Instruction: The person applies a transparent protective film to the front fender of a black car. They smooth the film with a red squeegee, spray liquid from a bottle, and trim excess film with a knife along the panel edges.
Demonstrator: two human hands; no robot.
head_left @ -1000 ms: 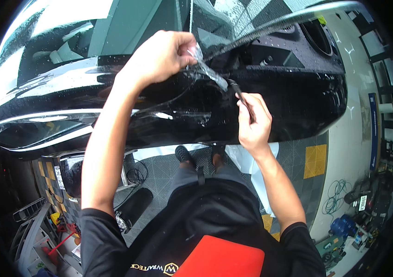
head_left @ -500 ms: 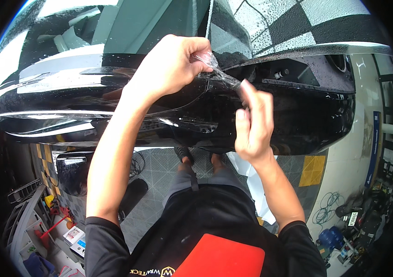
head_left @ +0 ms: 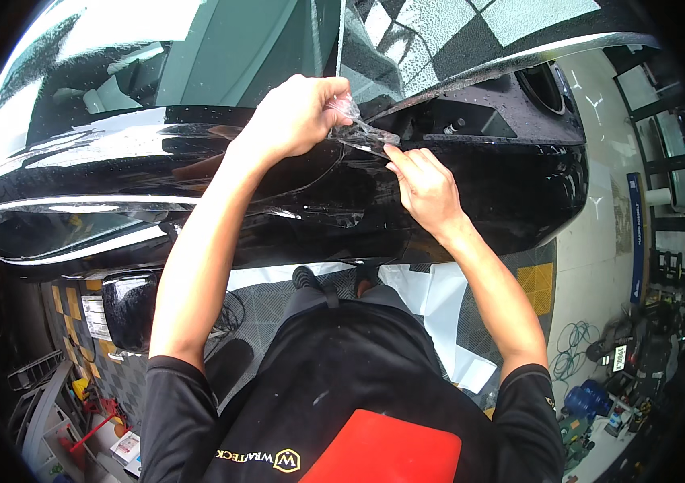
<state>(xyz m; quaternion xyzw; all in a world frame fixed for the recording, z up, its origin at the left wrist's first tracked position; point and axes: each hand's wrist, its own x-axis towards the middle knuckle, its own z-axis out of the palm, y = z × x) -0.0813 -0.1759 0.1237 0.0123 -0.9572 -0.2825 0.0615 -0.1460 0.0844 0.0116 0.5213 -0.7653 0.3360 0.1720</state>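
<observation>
Between my two hands a piece of thin clear plastic film (head_left: 376, 138) is bunched and wrinkled, over the edge of a glossy black car body. My left hand (head_left: 294, 118) is closed, pinching a crumpled end of it between thumb and fingers. My right hand (head_left: 429, 191) grips the film's other end with its fingertips, close to the body edge. Below the hands curves the wet black car panel (head_left: 479, 197). Behind them rises window glass (head_left: 238, 48) with water drops on it.
A dark recess with a small knob (head_left: 456, 126) lies right of the hands. White sheeting (head_left: 436, 310) lies on the tiled floor by my feet. Coiled green hose (head_left: 575, 346) and blue bottles (head_left: 585, 400) stand at right. A red flat object (head_left: 390, 451) is against my shirt.
My right hand has moved left and its fingers have closed on the film nearer my left hand. The stretch of film between them is shorter. The whole view has shifted slightly.
</observation>
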